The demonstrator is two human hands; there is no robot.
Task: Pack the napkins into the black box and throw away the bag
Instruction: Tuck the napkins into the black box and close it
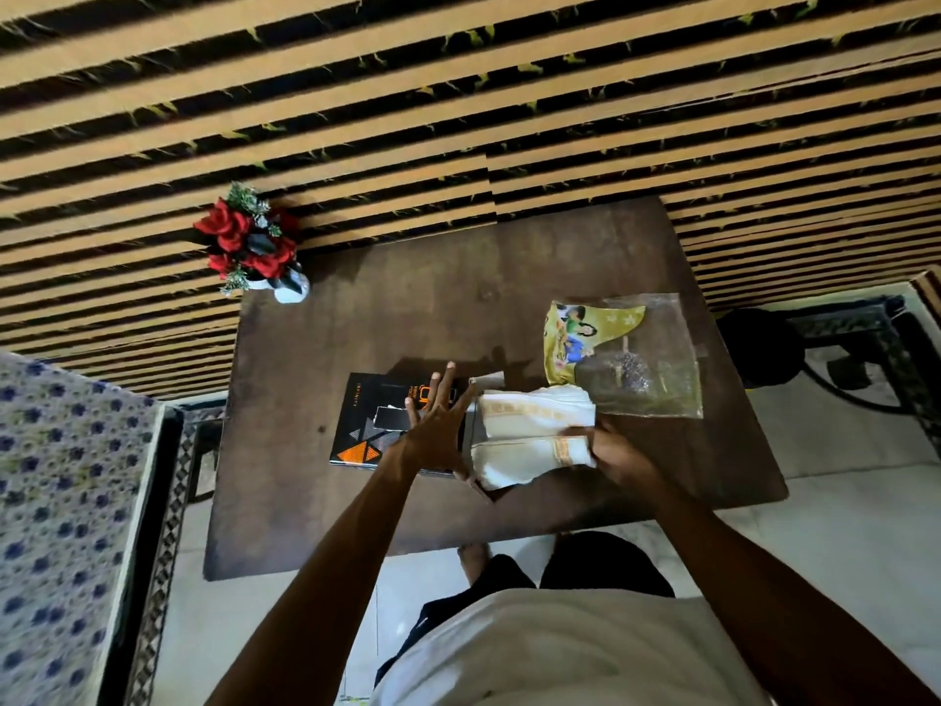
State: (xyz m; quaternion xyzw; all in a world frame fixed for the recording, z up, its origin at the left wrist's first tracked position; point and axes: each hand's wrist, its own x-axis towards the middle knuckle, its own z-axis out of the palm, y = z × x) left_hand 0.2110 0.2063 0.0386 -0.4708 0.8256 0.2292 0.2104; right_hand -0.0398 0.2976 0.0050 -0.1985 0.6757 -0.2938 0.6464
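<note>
- Head view looks straight down on a dark brown tabletop [356,512] set against a wall of tan and black stripes.
- At the far left corner stands a small white vase of red flowers [252,247].
- Left of centre lies the black box [366,425], flat on the tabletop, with orange triangles and lettering on its top face.
- The left hand [438,430] reaches in over the box on a bare forearm that runs up from the lower left; its palm is flat, fingers straight and spread wide, and its edge presses against the left side of the napkins.
- The napkins [534,435], a thick white stack with a gold-patterned border, sit between the two hands, just right of the box and partly above its right edge.
- The right hand [618,456] closes around the stack's right side, fingers curled under it, the forearm coming in from the lower right.
- Beyond the napkins, to the right, the bag [626,349] lies flat on the tabletop: clear plastic with a yellow printed panel, its near edge touching or just behind the stack.
</note>
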